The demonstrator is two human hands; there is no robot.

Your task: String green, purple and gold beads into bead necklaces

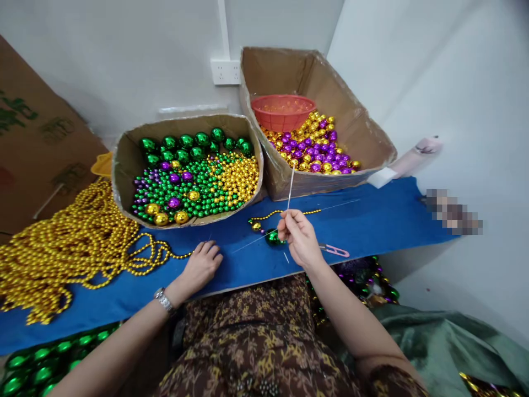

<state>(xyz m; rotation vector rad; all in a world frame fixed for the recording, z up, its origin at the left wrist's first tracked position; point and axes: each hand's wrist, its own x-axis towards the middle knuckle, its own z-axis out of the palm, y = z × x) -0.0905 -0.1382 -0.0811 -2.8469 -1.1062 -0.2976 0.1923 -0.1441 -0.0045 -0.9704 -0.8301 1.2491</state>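
My right hand (pixel 298 236) is raised a little above the blue table cover (pixel 372 220), its fingers pinched on a long thin needle (pixel 291 186) that points up and away. A pale thread (pixel 258 240) runs from it across the cover. Just under that hand lie a green ball (pixel 273 237) and a short strand of small gold beads (pixel 270 214). My left hand (pixel 202 264) rests on the cover with its fingers curled down onto the thread's end; a watch sits on that wrist.
A cardboard box (pixel 124 160) of green, gold and purple beads stands behind my left hand. A bigger box (pixel 372 138) with gold and purple balls and a red basket (pixel 282 111) stands to the right. Gold bead strands (pixel 70 242) pile at left. Pink snips (pixel 335 251) lie by my right wrist.
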